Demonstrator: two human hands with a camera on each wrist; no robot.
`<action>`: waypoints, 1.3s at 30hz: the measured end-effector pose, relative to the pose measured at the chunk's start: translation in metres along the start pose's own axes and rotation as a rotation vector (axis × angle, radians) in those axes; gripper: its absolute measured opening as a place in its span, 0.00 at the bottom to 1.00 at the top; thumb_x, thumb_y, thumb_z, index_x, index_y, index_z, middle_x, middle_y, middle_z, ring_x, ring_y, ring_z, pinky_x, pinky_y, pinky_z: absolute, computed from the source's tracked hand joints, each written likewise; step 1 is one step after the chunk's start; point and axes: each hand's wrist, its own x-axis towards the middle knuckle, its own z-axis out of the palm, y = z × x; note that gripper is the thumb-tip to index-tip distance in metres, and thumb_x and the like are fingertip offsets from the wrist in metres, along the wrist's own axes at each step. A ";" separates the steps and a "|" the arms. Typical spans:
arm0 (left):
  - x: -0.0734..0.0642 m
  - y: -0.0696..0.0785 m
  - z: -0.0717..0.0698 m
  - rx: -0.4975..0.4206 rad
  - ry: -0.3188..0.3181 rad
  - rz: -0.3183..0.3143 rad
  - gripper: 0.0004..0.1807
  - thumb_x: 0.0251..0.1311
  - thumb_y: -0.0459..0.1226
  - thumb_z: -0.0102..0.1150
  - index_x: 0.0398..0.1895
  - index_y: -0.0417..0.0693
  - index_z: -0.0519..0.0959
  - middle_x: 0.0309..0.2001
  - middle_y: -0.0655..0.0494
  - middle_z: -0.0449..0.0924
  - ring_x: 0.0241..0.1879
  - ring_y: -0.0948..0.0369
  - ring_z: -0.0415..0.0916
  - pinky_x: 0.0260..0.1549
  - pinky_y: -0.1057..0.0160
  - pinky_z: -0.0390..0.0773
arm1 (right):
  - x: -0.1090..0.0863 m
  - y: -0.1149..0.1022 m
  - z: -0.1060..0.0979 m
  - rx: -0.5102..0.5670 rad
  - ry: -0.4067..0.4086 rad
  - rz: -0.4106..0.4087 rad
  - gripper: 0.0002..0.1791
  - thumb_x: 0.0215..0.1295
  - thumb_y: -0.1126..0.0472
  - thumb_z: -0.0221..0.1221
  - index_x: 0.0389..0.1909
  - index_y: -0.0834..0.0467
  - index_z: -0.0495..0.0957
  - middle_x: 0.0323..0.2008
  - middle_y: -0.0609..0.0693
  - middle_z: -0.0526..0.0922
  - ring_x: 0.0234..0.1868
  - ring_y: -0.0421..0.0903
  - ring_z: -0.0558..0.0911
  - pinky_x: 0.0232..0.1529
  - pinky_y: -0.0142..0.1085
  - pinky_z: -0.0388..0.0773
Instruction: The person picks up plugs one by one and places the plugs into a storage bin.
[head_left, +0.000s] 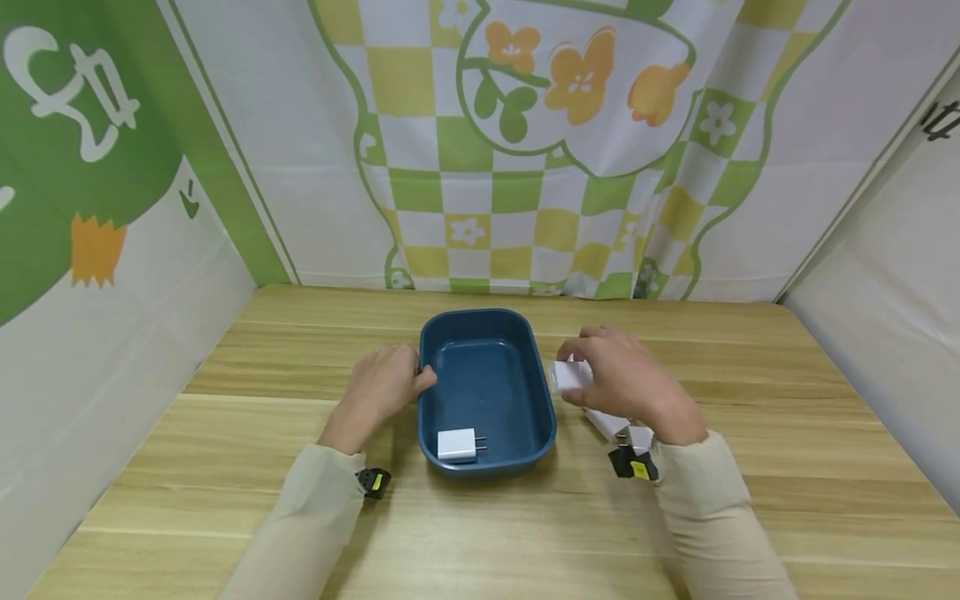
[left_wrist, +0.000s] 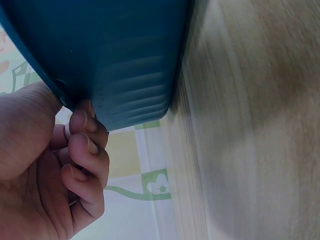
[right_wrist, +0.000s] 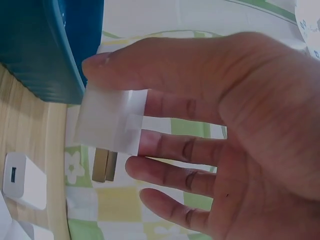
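Observation:
A dark blue plastic bin (head_left: 483,375) stands on the table. My left hand (head_left: 382,383) pinches its left rim between thumb and index finger; in the left wrist view the other fingers (left_wrist: 87,160) curl below the rim. Beside the bin's right wall, my right hand (head_left: 626,379) grips a white charger plug (head_left: 570,377) between thumb and fingers, above the table. Its two flat metal prongs (right_wrist: 103,165) point away from the thumb in the right wrist view. Inside the bin, near its front left corner, lies another white charger plug (head_left: 456,445).
Below my right hand, more white charger plugs (head_left: 607,425) lie on the wooden table (head_left: 480,537), partly hidden by the hand and wrist camera. One shows its USB port (right_wrist: 13,174) in the right wrist view. A patterned curtain (head_left: 517,200) hangs behind the table.

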 end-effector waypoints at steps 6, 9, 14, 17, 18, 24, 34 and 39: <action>0.000 0.000 0.000 -0.004 -0.001 0.003 0.23 0.62 0.40 0.57 0.09 0.51 0.64 0.12 0.61 0.60 0.14 0.61 0.60 0.17 0.63 0.59 | 0.003 -0.007 0.006 -0.006 0.015 -0.032 0.21 0.51 0.55 0.76 0.46 0.54 0.84 0.39 0.49 0.80 0.40 0.51 0.77 0.43 0.46 0.74; 0.000 0.000 0.000 -0.012 -0.003 0.003 0.23 0.62 0.40 0.57 0.09 0.51 0.64 0.11 0.61 0.60 0.14 0.61 0.60 0.17 0.63 0.58 | 0.004 -0.011 0.010 0.002 0.012 -0.049 0.21 0.51 0.55 0.76 0.47 0.54 0.85 0.40 0.48 0.80 0.38 0.48 0.76 0.40 0.43 0.74; -0.001 -0.001 0.001 -0.018 -0.008 0.000 0.23 0.62 0.40 0.57 0.09 0.51 0.64 0.11 0.61 0.60 0.14 0.61 0.60 0.17 0.63 0.59 | 0.006 -0.019 0.014 0.035 0.022 -0.048 0.21 0.52 0.56 0.76 0.48 0.54 0.84 0.41 0.48 0.79 0.37 0.47 0.76 0.38 0.41 0.74; 0.000 -0.001 0.001 -0.019 -0.009 0.000 0.23 0.62 0.40 0.56 0.09 0.51 0.64 0.11 0.61 0.60 0.14 0.61 0.60 0.17 0.63 0.59 | 0.008 -0.025 0.016 0.054 0.027 -0.049 0.22 0.53 0.56 0.76 0.49 0.54 0.84 0.41 0.48 0.78 0.37 0.46 0.76 0.38 0.40 0.75; 0.000 -0.001 0.001 -0.019 -0.008 0.001 0.23 0.62 0.39 0.56 0.09 0.51 0.64 0.11 0.61 0.60 0.14 0.61 0.60 0.17 0.63 0.58 | 0.009 -0.027 0.017 0.058 0.026 -0.056 0.22 0.53 0.57 0.76 0.49 0.54 0.84 0.42 0.49 0.78 0.37 0.46 0.76 0.37 0.40 0.76; -0.001 0.000 0.000 -0.018 -0.011 0.003 0.23 0.62 0.39 0.56 0.09 0.51 0.64 0.11 0.61 0.60 0.13 0.62 0.60 0.16 0.64 0.57 | 0.012 -0.038 0.026 0.061 0.011 -0.097 0.22 0.55 0.56 0.75 0.50 0.55 0.83 0.45 0.50 0.79 0.39 0.46 0.77 0.37 0.39 0.77; 0.000 0.000 0.000 -0.029 -0.024 -0.011 0.23 0.63 0.39 0.56 0.09 0.50 0.65 0.11 0.60 0.61 0.13 0.61 0.61 0.16 0.64 0.57 | 0.015 -0.049 0.035 0.061 -0.006 -0.161 0.23 0.56 0.55 0.74 0.52 0.56 0.83 0.43 0.50 0.78 0.37 0.45 0.77 0.36 0.37 0.77; 0.002 0.000 -0.001 -0.028 -0.024 -0.006 0.23 0.62 0.39 0.56 0.09 0.50 0.65 0.11 0.60 0.61 0.13 0.61 0.61 0.17 0.64 0.58 | 0.017 -0.053 0.035 0.056 -0.017 -0.180 0.24 0.57 0.54 0.74 0.53 0.56 0.83 0.43 0.50 0.78 0.36 0.45 0.76 0.36 0.37 0.76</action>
